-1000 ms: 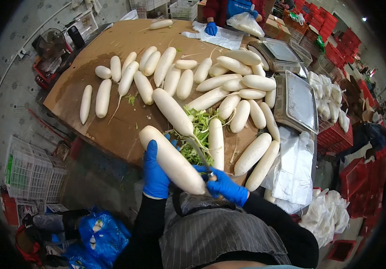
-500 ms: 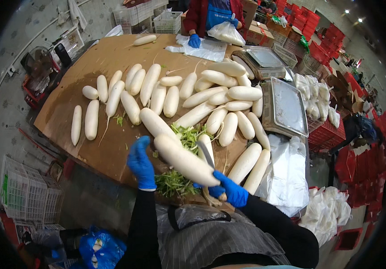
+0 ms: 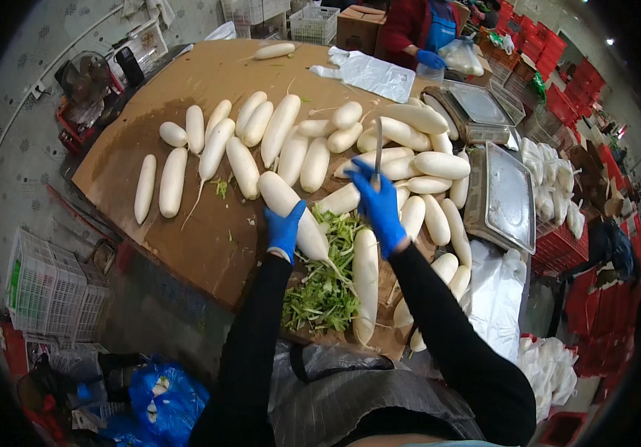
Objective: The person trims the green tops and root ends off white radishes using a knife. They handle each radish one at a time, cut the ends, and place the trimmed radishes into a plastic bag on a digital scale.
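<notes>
My left hand (image 3: pixel 285 232), in a blue glove, is closed round the side of a large white radish (image 3: pixel 313 237) whose thin root points toward me. My right hand (image 3: pixel 380 208), also blue-gloved, is raised over the radish pile and grips a knife (image 3: pixel 378 153), its blade pointing up and away; the handle is mostly hidden by the fingers. Between my arms lies a heap of cut green leaves (image 3: pixel 320 302). Another long white radish (image 3: pixel 366 287) lies beside the leaves, close to my right forearm.
Several white radishes (image 3: pixel 242 167) cover the brown table (image 3: pixel 123 134), piled thickest at the right. Two scales (image 3: pixel 509 195) and white plastic bags (image 3: pixel 495 294) line the right edge. Across the table stands a co-worker in a blue apron (image 3: pixel 442 31). White crates (image 3: pixel 49 287) stand at left.
My left hand, open before, has moved onto a radish. My right hand has gone up and away with the knife, off the large radish it held. The co-worker has shifted right in view.
</notes>
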